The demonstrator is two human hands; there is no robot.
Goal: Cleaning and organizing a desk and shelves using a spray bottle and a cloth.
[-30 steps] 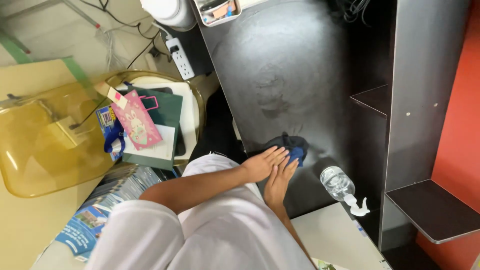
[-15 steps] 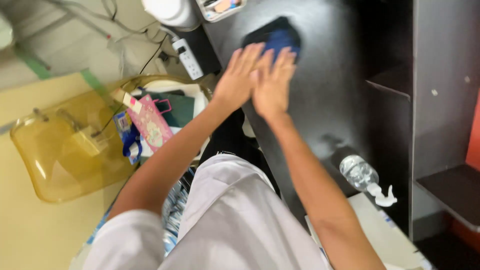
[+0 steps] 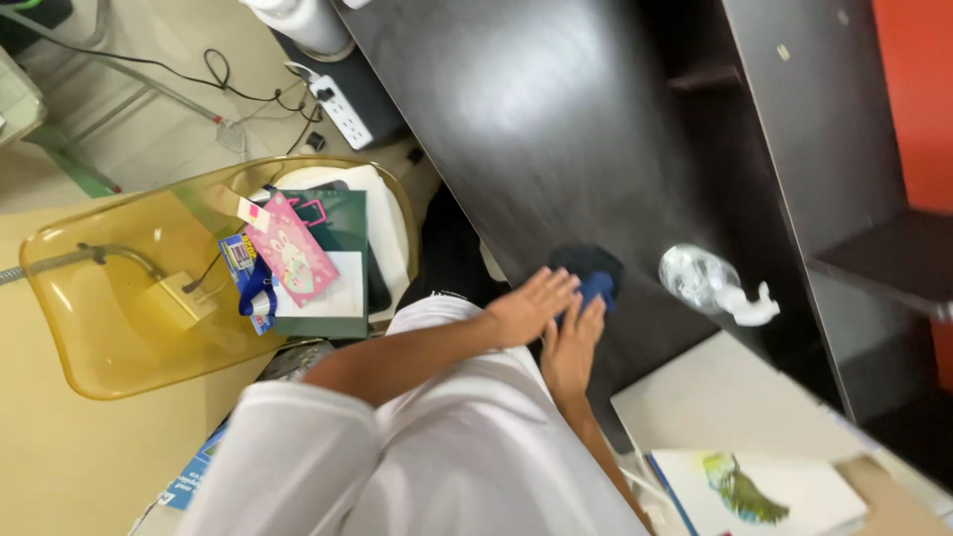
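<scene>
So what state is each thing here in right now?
Left hand: flat, open, pressing on the cloth.
Right hand: flat, open, on the cloth too.
Cloth: dark blue, bunched, on the desk.
Desk: dark, glossy, with a light glare.
Spray bottle: clear, lying on its side.
Chair: amber, see-through, loaded with bags.
Power strip: on the floor, cable attached.

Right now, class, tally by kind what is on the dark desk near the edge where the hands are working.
Hands pressing flat, left hand and right hand: 2
Dark blue cleaning cloth: 1
Clear plastic spray bottle with white trigger: 1
Total: 4
</scene>
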